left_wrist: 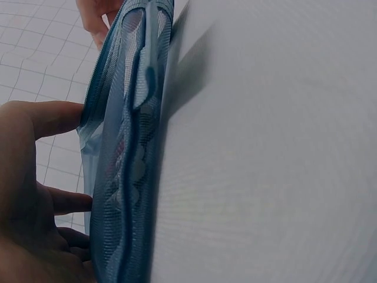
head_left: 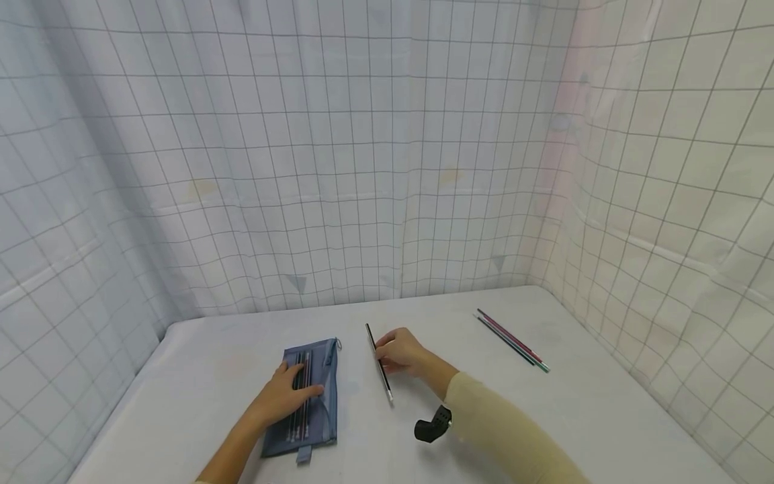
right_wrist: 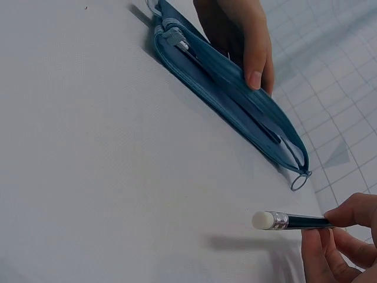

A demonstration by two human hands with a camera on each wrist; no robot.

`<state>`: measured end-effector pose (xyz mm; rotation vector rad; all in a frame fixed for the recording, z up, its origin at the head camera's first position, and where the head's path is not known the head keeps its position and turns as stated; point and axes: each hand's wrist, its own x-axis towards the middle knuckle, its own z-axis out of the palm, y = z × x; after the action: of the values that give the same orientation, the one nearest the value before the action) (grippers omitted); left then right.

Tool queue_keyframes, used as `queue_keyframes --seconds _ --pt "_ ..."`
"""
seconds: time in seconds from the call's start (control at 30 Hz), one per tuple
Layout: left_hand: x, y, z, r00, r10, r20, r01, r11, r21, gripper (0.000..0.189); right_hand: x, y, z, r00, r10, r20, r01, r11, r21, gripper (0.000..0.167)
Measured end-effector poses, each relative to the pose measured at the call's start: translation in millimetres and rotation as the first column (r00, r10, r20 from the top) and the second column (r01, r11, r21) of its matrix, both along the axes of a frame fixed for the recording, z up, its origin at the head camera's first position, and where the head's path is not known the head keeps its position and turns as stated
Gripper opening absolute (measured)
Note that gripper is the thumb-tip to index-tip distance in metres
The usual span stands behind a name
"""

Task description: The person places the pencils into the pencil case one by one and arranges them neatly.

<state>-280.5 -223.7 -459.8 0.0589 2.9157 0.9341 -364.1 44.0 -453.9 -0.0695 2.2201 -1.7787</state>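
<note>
A blue mesh zip pouch (head_left: 323,420) lies on the table, with several pencils (head_left: 299,430) showing through it. My left hand (head_left: 283,398) rests on the pouch, thumb and fingers spread over its upper face. In the right wrist view the zipped side of the pouch (right_wrist: 235,127) gapes, and the left thumb lies on its edge. To the right of the pouch, my right hand (head_left: 402,353) pinches a dark pencil (right_wrist: 306,222) between thumb and fingers. The pencil's white eraser end points toward me in the head view, and it appears slightly above the tabletop.
Several more pencils (head_left: 514,339), reddish and dark green, lie together at the right of the white table (head_left: 605,417). A black wrist-camera mount (head_left: 432,425) sticks out beside the right sleeve. White gridded curtains (head_left: 363,168) stand behind and along both sides.
</note>
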Motion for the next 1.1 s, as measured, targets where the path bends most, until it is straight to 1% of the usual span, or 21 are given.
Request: queue_keyframes --seconds 0.2,0.53,0.77,1.1 --pt "1.4 1.4 -0.3 1.000 0.007 0.001 -0.007 1.000 -0.013 0.092 6.2 -7.7 0.9 1.000 0.013 0.000 -0.013 1.000 0.004 0.018" --pt "1.6 1.2 -2.3 1.000 0.011 0.001 -0.011 1.000 -0.013 0.093 11.7 -21.2 -0.4 1.000 0.022 -0.004 -0.022 0.999 0.023 0.013" --pt "0.7 3.1 0.9 1.000 0.021 0.010 -0.021 1.000 -0.011 0.095 13.7 -30.5 -0.7 0.999 0.043 0.017 -0.043 0.999 -0.014 0.015" --pt "4.0 4.8 5.5 1.000 0.018 0.003 -0.018 1.000 -0.016 0.094 18.0 -41.5 -5.6 0.999 0.040 0.011 -0.040 0.999 -0.004 0.015"
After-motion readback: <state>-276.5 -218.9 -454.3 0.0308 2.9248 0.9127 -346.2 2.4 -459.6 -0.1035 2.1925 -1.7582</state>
